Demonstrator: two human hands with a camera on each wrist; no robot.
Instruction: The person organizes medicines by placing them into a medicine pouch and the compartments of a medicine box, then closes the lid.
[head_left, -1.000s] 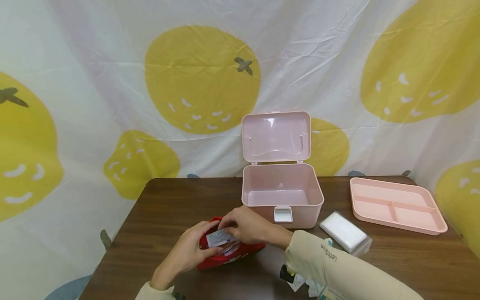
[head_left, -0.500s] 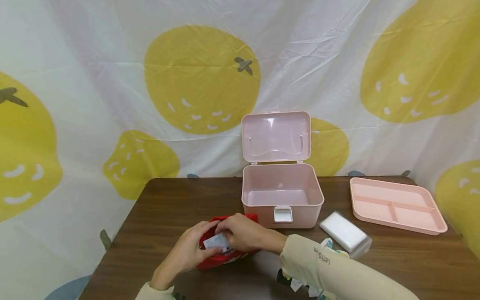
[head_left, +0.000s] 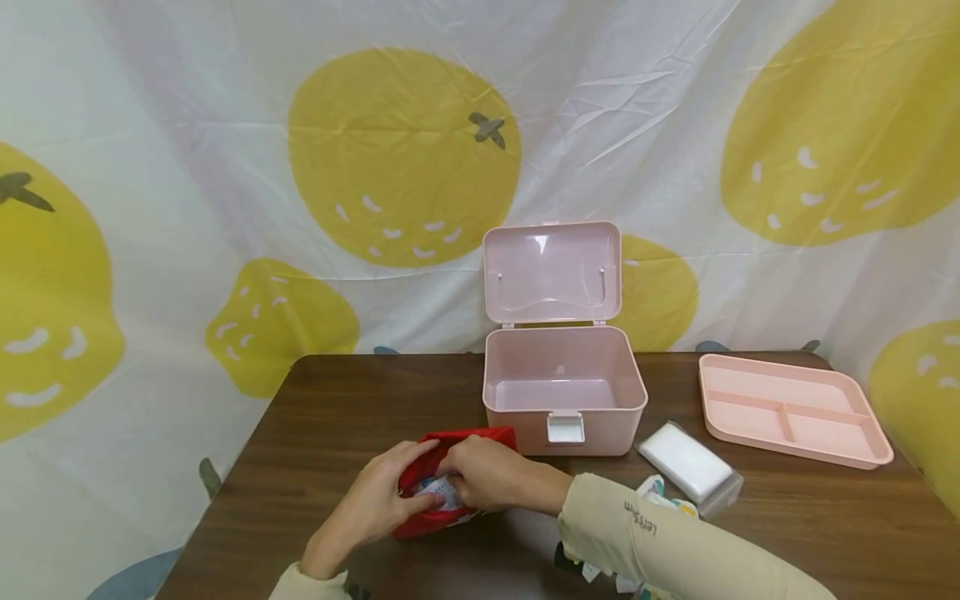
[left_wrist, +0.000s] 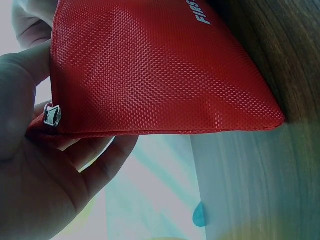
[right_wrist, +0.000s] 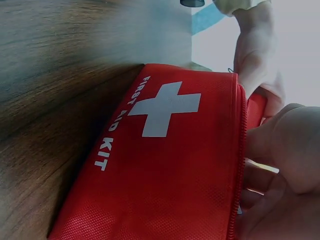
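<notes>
A red first aid pouch stands on the table, its zipped mouth spread. My left hand grips the pouch's left end, thumb and fingers at the opening, near the metal zipper pull. My right hand reaches into the mouth from the right, its fingertips hidden inside, so whether they hold anything cannot be seen. Between the two hands a pale printed packet shows within the pouch. In the right wrist view, the pouch's face bears a white cross and lettering.
Behind the pouch stands a pink box with its lid raised. To its right lie a wrapped white pack and a pink divided tray. Small packets and a black item lie partly under the right sleeve.
The right hand has moved down into the pouch. The pale packet that it held at the mouth a second ago now sits lower inside. The left hand has stayed in place.
</notes>
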